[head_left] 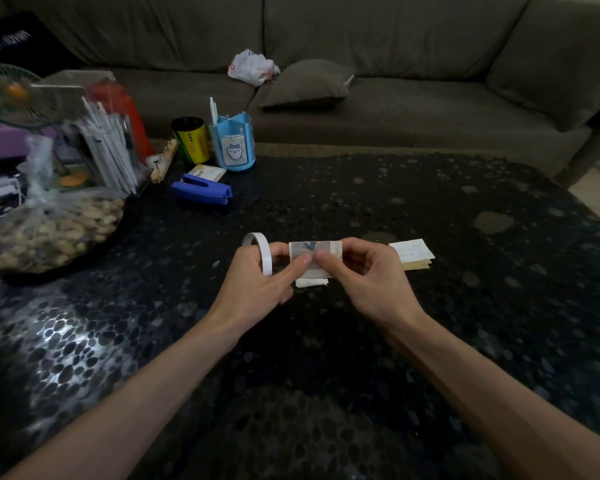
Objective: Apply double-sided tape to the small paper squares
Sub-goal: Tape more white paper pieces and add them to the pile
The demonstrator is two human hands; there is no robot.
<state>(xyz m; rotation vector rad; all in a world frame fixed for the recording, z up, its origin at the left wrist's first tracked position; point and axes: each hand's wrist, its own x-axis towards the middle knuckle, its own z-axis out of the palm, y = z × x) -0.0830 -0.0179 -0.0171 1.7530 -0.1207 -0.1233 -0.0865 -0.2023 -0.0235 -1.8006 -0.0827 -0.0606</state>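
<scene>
The small paper square (315, 252) is thin, light and floppy, so it will likely crease easily; keep to its edges. Your left hand (257, 285) and right hand (364, 282) meet on it, thumbs and forefingers pinching its lower edge. The double-sided tape roll (262, 252) sits in your left fingers. A stack of paper squares (413, 254) lies just beyond your right hand.

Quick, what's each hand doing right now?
Left hand: pinches small printed paper square, white tape roll round its fingers.
Right hand: pinches the same square.
</scene>
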